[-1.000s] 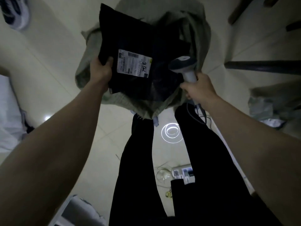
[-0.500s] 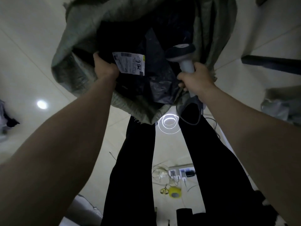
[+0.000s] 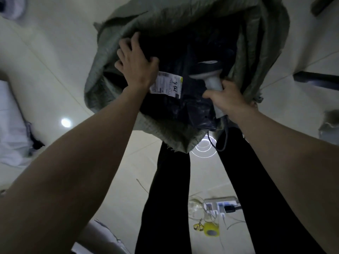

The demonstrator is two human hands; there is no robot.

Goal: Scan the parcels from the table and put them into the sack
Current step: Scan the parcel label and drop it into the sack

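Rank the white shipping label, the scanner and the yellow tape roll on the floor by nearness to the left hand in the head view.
From the left hand, nearest first:
1. White shipping label on the dark parcel, right beside the wrist.
2. Scanner, across the sack opening, gripped by the right hand.
3. Yellow tape roll, down on the floor between the legs.

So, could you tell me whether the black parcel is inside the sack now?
Mostly in. The black parcel lies within the sack mouth, label up, its near end over the rim; the left hand presses it.
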